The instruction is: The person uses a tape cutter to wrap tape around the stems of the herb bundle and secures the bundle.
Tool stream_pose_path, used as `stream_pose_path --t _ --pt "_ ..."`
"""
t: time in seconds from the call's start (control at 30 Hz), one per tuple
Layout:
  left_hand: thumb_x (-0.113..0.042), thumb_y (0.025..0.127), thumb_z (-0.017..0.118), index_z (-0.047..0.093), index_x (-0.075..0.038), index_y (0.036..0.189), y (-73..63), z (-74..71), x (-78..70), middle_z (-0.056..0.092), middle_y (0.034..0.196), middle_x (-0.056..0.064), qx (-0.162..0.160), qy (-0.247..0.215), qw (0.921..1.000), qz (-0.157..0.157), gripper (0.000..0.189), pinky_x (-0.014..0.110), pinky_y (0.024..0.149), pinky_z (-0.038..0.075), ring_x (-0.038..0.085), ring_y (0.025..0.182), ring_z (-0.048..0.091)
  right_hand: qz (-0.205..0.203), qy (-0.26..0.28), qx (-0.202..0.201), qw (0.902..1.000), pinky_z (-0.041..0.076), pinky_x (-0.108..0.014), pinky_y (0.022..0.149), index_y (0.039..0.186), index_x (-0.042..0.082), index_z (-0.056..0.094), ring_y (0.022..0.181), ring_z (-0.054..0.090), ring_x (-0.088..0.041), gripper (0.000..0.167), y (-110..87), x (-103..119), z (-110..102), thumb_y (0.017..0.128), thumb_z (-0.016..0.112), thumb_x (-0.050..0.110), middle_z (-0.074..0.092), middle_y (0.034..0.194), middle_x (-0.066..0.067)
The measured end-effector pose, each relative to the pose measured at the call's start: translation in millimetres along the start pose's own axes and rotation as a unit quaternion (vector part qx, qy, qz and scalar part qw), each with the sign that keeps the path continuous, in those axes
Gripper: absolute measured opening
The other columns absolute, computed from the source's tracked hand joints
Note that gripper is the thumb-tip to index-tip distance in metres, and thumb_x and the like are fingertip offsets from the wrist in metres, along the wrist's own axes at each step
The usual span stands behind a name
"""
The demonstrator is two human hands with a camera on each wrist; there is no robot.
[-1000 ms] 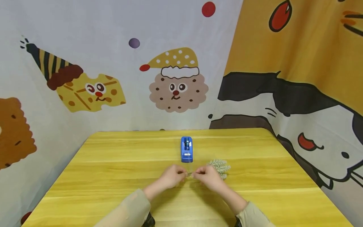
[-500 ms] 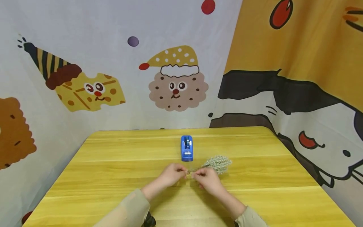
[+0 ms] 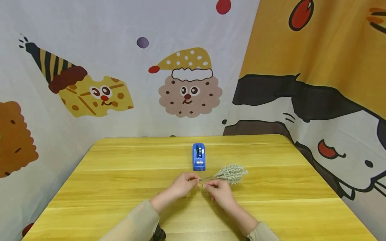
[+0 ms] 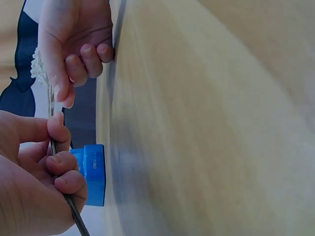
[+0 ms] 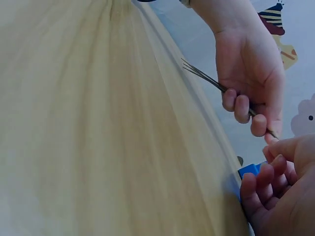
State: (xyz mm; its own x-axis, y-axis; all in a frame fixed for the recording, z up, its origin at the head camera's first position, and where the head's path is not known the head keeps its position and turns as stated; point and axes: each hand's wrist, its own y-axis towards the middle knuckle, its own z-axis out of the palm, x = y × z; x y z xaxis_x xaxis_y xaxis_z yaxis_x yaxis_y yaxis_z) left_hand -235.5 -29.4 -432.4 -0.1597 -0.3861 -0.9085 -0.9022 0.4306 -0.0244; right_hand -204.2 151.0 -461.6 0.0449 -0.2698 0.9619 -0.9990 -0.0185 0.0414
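My left hand (image 3: pixel 182 184) grips the thin dark stems (image 5: pixel 204 76) of a dried flower bunch, whose pale, grain-like heads (image 3: pixel 232 174) point to the right over the table. The stem ends stick out past the curled fingers in the right wrist view. Close beside it, my right hand (image 3: pixel 222 193) pinches with thumb and forefinger what looks like the end of a clear strip of tape (image 4: pixel 58 107) at the stems; the other fingers are curled. A blue tape dispenser (image 3: pixel 199 157) stands just beyond both hands, and a faint clear strip runs from it towards them.
The wood-grain table (image 3: pixel 126 160) has its far edge against a cloth backdrop (image 3: pixel 144 110) printed with cartoon food and an animal. A dark object (image 3: pixel 159 233) shows under the left sleeve at the near side.
The flower bunch has risen into fuller view above the right hand, its heads shifting slightly right and away. The right hand has dropped a little below the stems. The dispenser stays in place.
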Motion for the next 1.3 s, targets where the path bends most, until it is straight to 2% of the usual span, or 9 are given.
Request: stream_pose_path --t 0.2,0.4,0.53,0.8,1.03,1.13,1.3 --pt "-0.013 0.096 0.055 0.069 -0.006 0.096 1.6 -2.0 -4.9 0.06 0.079 0.01 -0.006 0.012 0.9999 -0.007 0.015 0.03 0.056 0.04 0.014 0.062 0.046 -0.003 0.024 -0.044 0.9987 0.038 -0.02 0.039 0.092 -0.008 0.072 0.041 0.045 -0.011 0.016 1.9 -1.6 5.5 0.087 0.07 0.007 0.064 0.07 -0.012" --pt "-0.013 0.096 0.055 0.067 0.0 0.092 3.1 -3.8 -8.0 0.058 0.075 0.002 -0.005 0.0 1.0 -0.004 0.018 0.025 0.049 0.033 0.012 0.054 0.038 -0.007 0.072 -0.075 0.9945 0.04 -0.02 0.04 0.095 -0.01 0.071 0.041 0.044 -0.009 0.017 3.1 -3.2 11.8 0.085 0.071 0.004 0.068 0.081 -0.014" --pt "-0.014 0.096 0.055 0.066 0.003 0.09 5.3 -3.8 -7.9 0.058 0.076 0.001 -0.001 -0.005 1.0 -0.002 0.02 0.023 0.046 0.029 0.01 0.051 0.034 0.007 0.097 -0.087 0.9915 0.042 -0.02 0.041 0.096 -0.011 0.07 0.043 0.044 -0.007 0.018 5.1 -5.0 13.8 0.086 0.07 0.004 0.068 0.083 -0.016" --pt "-0.014 0.096 0.055 0.066 0.003 0.09 8.9 -3.8 -6.2 0.057 0.075 -0.001 -0.004 0.001 1.0 0.004 0.022 0.023 0.046 0.029 0.01 0.051 0.034 0.032 0.138 -0.094 0.9855 0.043 -0.021 0.044 0.096 -0.011 0.069 0.045 0.045 -0.007 0.019 8.2 -4.6 14.5 0.085 0.071 0.005 0.068 0.082 -0.015" --pt "-0.015 0.096 0.055 0.066 0.003 0.091 8.4 -7.1 -5.6 0.061 0.08 0.007 0.006 -0.004 0.9999 0.011 0.022 0.022 0.045 0.028 0.01 0.049 0.032 0.026 0.151 -0.101 0.9831 0.043 -0.02 0.047 0.091 -0.014 0.067 0.049 0.047 -0.008 0.019 14.2 -5.0 16.2 0.085 0.071 0.003 0.066 0.076 -0.013" --pt "-0.015 0.097 0.055 0.066 0.003 0.09 8.0 -8.3 -4.4 0.061 0.079 0.006 0.011 0.002 0.9998 0.016 0.022 0.022 0.044 0.027 0.009 0.048 0.031 0.022 0.154 -0.113 0.9814 0.043 -0.019 0.047 0.088 -0.014 0.066 0.049 0.047 -0.008 0.016 15.4 -6.2 19.1 0.084 0.069 0.001 0.065 0.075 -0.009" --pt "-0.014 0.097 0.056 0.069 0.002 0.092 7.7 -10.3 -2.8 0.059 0.074 0.003 0.023 0.022 0.9991 0.029 0.021 0.022 0.044 0.028 0.009 0.048 0.033 0.01 0.169 -0.127 0.9773 0.04 -0.018 0.046 0.084 -0.013 0.066 0.048 0.045 -0.007 0.01 16.3 -7.8 23.9 0.084 0.067 -0.003 0.069 0.085 -0.009"
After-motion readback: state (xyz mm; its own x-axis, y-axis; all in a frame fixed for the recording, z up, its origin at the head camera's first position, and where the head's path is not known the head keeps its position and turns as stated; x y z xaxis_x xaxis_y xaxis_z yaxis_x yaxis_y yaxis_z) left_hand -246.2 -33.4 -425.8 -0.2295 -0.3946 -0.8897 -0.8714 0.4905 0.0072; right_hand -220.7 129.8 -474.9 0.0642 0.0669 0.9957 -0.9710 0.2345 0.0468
